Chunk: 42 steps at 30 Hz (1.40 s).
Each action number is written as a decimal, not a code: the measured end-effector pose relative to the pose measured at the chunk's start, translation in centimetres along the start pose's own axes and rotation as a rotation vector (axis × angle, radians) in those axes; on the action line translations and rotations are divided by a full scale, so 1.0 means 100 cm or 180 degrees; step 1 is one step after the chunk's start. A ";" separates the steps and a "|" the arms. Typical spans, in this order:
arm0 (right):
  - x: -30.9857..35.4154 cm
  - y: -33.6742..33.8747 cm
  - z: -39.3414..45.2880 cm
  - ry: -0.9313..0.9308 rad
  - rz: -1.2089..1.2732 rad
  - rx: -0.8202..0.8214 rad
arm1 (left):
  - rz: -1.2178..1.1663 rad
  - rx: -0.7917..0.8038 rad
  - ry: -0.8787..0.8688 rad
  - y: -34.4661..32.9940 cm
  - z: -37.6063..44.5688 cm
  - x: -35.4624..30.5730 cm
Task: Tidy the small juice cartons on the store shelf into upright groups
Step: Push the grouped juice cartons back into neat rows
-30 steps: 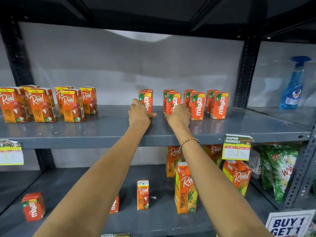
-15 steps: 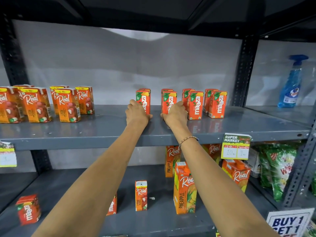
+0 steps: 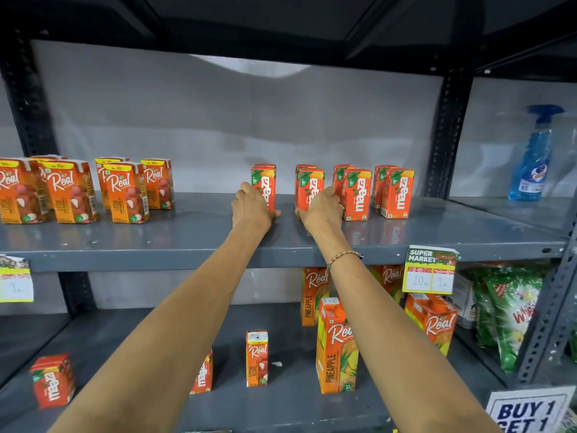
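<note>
Forearms reach up and forward from the bottom of the view, both bare, the right one with a beaded bracelet [image 3: 343, 256] at the wrist just below the front lip of the grey shelf [image 3: 193, 242]. On that shelf the left hand [image 3: 253, 206] lies knuckles-up with its wrist on the metal, fingers curled around the left side of the leftmost Maaza carton [image 3: 264, 187] and thumb stretched along the shelf under the carton's front. The right hand [image 3: 321, 207] sits the same way just to the right, its fingers wrapped on the second Maaza carton [image 3: 310, 189], thumb on the shelf at the carton's lower left corner. Both cartons stand upright, red-orange with a green corner and white lettering running up the face, each with another carton close behind it. Further right on the shelf two more Maaza pairs [image 3: 373, 192] stand upright, spaced apart in a row. At the left end of the shelf, well apart from the hands, the orange Real cartons [image 3: 78, 189] stand in loose upright clusters with yellow price bands on top. Behind the shelf runs a plain pale wall [image 3: 218, 120].
</note>
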State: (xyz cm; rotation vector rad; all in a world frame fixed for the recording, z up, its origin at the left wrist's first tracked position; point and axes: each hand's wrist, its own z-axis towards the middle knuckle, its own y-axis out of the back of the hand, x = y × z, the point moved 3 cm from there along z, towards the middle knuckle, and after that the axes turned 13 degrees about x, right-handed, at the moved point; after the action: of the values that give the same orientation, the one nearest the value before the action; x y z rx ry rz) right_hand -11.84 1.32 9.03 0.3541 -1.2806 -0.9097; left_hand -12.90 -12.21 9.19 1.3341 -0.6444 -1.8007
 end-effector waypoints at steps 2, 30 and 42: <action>0.000 0.001 0.000 -0.0001 -0.0019 0.0014 | 0.0040 0.0016 0.0005 0.000 0.000 0.000; 0.200 -0.123 -0.124 0.1163 0.0086 0.0254 | -0.0077 -0.0960 0.0426 0.190 -0.077 0.208; 0.242 -0.180 -0.106 0.0536 -0.0208 0.0092 | 0.0211 -0.0128 0.0764 0.184 -0.034 0.232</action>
State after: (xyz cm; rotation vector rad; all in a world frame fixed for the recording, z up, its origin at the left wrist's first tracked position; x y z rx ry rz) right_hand -8.72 -30.44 9.66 0.4875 -1.1337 -0.8978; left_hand -7.52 -41.51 9.67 1.4561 -0.5132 -1.5622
